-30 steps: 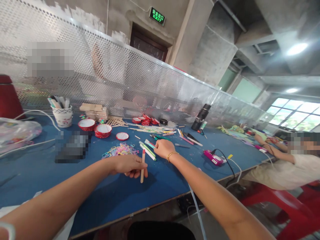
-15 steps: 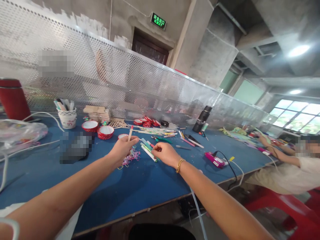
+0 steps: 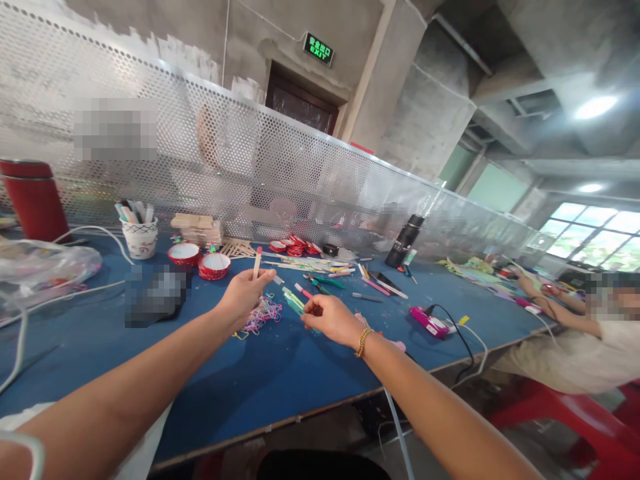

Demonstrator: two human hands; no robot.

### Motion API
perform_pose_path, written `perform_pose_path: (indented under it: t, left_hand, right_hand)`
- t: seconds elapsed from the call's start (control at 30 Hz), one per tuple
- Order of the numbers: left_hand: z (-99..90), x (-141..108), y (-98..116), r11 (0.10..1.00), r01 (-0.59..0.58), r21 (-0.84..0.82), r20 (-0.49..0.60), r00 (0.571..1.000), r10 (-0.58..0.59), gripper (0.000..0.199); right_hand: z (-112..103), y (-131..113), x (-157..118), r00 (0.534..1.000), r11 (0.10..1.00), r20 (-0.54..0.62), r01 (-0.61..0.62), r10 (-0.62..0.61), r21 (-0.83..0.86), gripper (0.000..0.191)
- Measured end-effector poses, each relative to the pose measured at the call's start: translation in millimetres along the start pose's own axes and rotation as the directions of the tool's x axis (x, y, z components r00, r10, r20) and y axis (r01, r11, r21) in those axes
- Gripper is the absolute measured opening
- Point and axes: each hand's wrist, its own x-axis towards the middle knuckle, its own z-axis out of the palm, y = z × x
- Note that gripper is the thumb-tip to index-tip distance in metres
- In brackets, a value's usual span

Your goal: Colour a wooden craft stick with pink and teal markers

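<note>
My left hand is closed around a flat wooden stick with a red tip, which points upward above the table. Below that hand lies a tangle of pastel strings or small bands. My right hand, with a gold chain bracelet at its wrist, has thumb and fingers curled together just above the tabletop. Whatever they pinch is hidden. Left of its fingertips are slim green pens or sticks and a pink one.
Red-and-white round containers, a paper cup of pens and a red flask stand at left. Green-handled pliers lie behind my right hand. Farther right are a black bottle, a magenta power strip and another person's arm.
My right hand has shifted slightly down, and the white stick beside its fingers no longer shows. The blue stick near my left fingertips is also gone from there. My left hand keeps the wooden stick.
</note>
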Motion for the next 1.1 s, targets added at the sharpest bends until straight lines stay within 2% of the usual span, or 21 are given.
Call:
perform_pose_path:
  t: [0.1, 0.2, 0.27, 0.33, 0.47, 0.63, 0.7, 0.77, 0.83, 0.9, 1.0, 1.1]
  left_hand:
    - [-1.7, 1.1, -0.4, 0.998, -0.011, -0.066, 0.025, 1.000, 0.012, 0.028]
    - [-1.5, -0.7, -1.1, 0.999, 0.012, -0.045, 0.073, 0.997, -0.009, 0.027]
    - [-0.1, -3.0, -1.4, 0.999, 0.046, -0.002, 0.104, 0.994, -0.046, 0.028]
    - [1.8, -5.2, -1.7, 0.996, 0.074, 0.052, 0.135, 0.988, -0.081, 0.029]
    - [4.4, -7.0, -3.3, 0.990, 0.071, 0.124, 0.167, 0.982, -0.091, 0.029]
    - [4.3, -5.4, -4.7, 0.987, 0.066, 0.147, 0.164, 0.982, -0.090, 0.031]
    - [3.6, -4.5, -4.0, 0.992, 0.070, 0.106, 0.145, 0.986, -0.085, 0.032]
    - [3.0, -3.7, -2.4, 0.997, 0.072, 0.024, 0.121, 0.990, -0.075, 0.030]
    - [2.8, -3.4, 0.0, 0.995, 0.090, -0.053, 0.074, 0.994, -0.086, 0.024]
    - [3.1, -4.0, 2.6, 0.989, 0.112, -0.101, 0.023, 0.994, -0.111, 0.018]
    - [4.0, -5.5, 4.9, 0.983, 0.119, -0.138, 0.012, 0.993, -0.119, 0.011]
    - [4.5, -5.7, 4.2, 0.982, 0.111, -0.154, 0.031, 0.994, -0.108, 0.012]
  right_hand:
    - [-0.2, 4.2, 0.6, 0.992, 0.961, 0.069, -0.116, 0.102, 0.251, 0.013]
    - [0.9, 2.1, 5.7, 0.968, 0.808, 0.056, -0.234, 0.243, 0.541, 0.023]
    - [1.9, -3.6, 10.8, 0.956, 0.738, 0.015, -0.236, 0.293, 0.632, 0.028]
    - [3.5, -11.2, 16.0, 0.961, 0.747, -0.028, -0.195, 0.274, 0.636, 0.029]
    - [11.0, -24.4, 23.7, 0.984, 0.875, -0.030, -0.141, 0.174, 0.463, 0.036]
    - [17.4, -21.6, 32.5, 0.996, 0.937, -0.028, -0.072, 0.087, 0.343, 0.036]
    - [12.3, -13.1, 40.3, 0.994, 0.968, -0.073, -0.064, 0.084, 0.242, 0.034]
    - [3.0, -2.1, 50.3, 0.979, 0.997, -0.190, -0.071, 0.078, 0.044, 0.028]
    - [-6.5, 9.3, 60.5, 0.964, 0.950, -0.253, -0.152, 0.082, -0.272, 0.025]
    - [-12.1, 19.0, 68.7, 0.956, 0.862, -0.270, -0.232, 0.116, -0.451, 0.026]
    - [-9.6, 28.6, 76.2, 0.953, 0.775, -0.263, -0.277, 0.148, -0.568, 0.027]
    - [0.5, 33.0, 80.7, 0.954, 0.719, -0.263, -0.284, 0.146, -0.634, 0.027]
